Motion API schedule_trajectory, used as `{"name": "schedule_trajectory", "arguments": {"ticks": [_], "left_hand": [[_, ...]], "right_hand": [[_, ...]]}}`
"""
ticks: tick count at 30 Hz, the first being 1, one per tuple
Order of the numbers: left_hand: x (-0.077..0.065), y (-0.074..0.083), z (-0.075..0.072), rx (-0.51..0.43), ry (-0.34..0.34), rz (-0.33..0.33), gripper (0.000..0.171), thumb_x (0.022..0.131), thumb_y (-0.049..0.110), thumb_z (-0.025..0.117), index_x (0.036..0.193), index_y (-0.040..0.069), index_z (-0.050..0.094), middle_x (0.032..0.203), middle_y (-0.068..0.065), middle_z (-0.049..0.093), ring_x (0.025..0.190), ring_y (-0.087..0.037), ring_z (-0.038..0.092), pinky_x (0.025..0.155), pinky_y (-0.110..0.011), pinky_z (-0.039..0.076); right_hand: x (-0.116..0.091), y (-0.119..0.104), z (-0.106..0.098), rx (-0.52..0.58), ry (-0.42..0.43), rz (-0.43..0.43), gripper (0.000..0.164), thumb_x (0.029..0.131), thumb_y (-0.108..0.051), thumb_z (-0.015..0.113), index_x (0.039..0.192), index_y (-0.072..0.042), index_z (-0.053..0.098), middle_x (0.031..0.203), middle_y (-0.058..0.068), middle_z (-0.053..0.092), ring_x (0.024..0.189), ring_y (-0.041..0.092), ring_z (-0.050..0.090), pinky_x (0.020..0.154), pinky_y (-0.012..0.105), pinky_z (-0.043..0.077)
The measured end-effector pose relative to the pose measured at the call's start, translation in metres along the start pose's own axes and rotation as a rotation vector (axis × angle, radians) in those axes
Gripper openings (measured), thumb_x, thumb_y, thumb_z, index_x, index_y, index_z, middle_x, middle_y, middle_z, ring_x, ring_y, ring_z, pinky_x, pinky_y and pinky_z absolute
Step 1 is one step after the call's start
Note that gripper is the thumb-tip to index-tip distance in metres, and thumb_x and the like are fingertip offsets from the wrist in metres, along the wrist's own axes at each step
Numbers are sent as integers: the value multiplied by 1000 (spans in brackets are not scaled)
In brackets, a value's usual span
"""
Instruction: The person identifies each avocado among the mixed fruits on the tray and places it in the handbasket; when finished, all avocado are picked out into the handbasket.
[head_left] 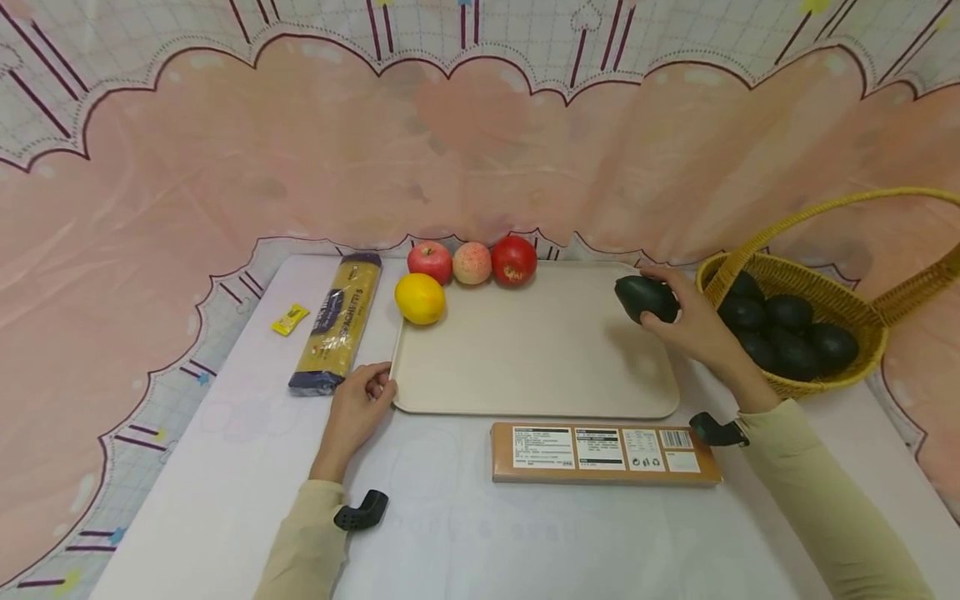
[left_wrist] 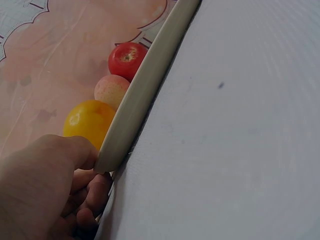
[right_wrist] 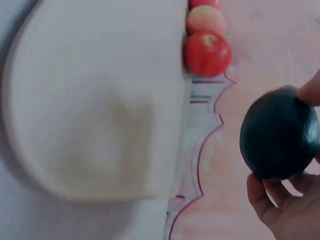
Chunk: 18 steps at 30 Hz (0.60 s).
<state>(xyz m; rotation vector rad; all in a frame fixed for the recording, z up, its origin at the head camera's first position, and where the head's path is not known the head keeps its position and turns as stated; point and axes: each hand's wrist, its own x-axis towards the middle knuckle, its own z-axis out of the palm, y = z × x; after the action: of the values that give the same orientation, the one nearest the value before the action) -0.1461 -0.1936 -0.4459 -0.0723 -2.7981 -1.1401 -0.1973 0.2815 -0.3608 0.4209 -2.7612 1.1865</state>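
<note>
Above the right end of the beige tray (head_left: 517, 358), my right hand (head_left: 701, 329) holds a dark green avocado (head_left: 641, 298) between thumb and fingers. The right wrist view shows this avocado (right_wrist: 280, 134) lifted clear of the tray. At the tray's near left corner, my left hand (head_left: 360, 408) grips the rim, thumb on the edge and fingers curled below, as the left wrist view shows. A yellow lemon (head_left: 420, 298) lies at the tray's left side. Along its back edge sit a red apple (head_left: 430, 262), a peach (head_left: 472, 263) and a pomegranate (head_left: 513, 261).
To the right stands a wicker basket (head_left: 873, 354) with a tall handle and several avocados (head_left: 791, 354). A brown box (head_left: 600, 454) lies in front of the tray. Left of the tray are a spaghetti packet (head_left: 337, 325) and a small yellow sachet (head_left: 290, 319).
</note>
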Motion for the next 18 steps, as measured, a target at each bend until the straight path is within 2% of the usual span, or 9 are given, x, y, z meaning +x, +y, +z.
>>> {"name": "schedule_trajectory", "arguments": {"ticks": [4, 9, 12, 16, 18], "left_hand": [[0, -1, 0, 0, 3, 4, 32, 89, 18, 58, 118, 3, 63, 87, -4, 58, 72, -14, 48, 67, -25, 39], [-1, -1, 0, 2, 9, 5, 32, 89, 18, 58, 117, 2, 64, 85, -5, 58, 71, -14, 48, 66, -25, 39], [0, -1, 0, 4, 8, 1, 32, 89, 18, 58, 117, 2, 64, 85, -5, 58, 71, -14, 48, 67, -26, 39], [1, -1, 0, 5, 5, 2, 32, 89, 18, 58, 117, 3, 64, 85, -5, 58, 71, -15, 48, 68, -27, 39], [2, -1, 1, 5, 5, 3, 32, 89, 18, 58, 117, 3, 64, 85, -5, 58, 72, -15, 48, 68, -27, 39]], "right_hand": [[-15, 2, -10, -15, -36, 69, 66, 85, -19, 67, 143, -24, 36, 141, 9, 40, 112, 26, 44, 87, 43, 36], [-31, 2, -22, -49, -77, 55, 66, 85, -21, 69, 142, -26, 38, 138, 9, 43, 113, 26, 46, 88, 41, 38], [-40, 5, -30, -76, -98, 47, 65, 85, -23, 69, 142, -30, 38, 138, 6, 44, 114, 20, 46, 90, 30, 38], [-54, 11, -41, -113, -109, 49, 65, 85, -23, 69, 142, -33, 38, 139, 2, 44, 108, 2, 45, 85, 10, 35], [-59, 14, -46, -113, -103, 49, 65, 85, -22, 70, 141, -33, 39, 138, 1, 45, 106, -5, 43, 84, 6, 34]]}}
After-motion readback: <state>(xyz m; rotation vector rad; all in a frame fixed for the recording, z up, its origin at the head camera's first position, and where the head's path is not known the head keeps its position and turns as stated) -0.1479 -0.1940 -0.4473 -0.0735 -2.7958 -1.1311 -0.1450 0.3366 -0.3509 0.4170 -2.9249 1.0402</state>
